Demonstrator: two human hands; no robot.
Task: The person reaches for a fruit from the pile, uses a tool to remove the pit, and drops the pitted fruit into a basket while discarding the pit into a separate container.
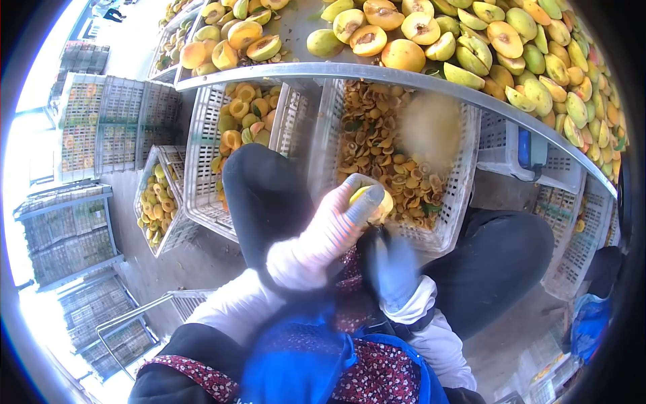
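Observation:
A yellow fruit (381,204) is held in my left hand (342,212), whose gloved fingers wrap round it above my lap. Close below it on the right, my right hand (396,269) is smeared by motion. A dark, thin shape shows between that hand and the fruit, too blurred to name. Just beyond the fruit stands a white crate (465,161) holding many brown and orange fruit pieces (377,135). A pale blurred shape (431,131) hangs over these pieces.
A metal-edged table (296,69) heaped with whole and cut fruit (471,54) spans the top. Left of the pieces stands another crate of fruit (286,121), with a smaller one (158,202) beyond it. Stacked crates (101,128) stand far left. A blue-clothed person (592,316) is partly visible at right.

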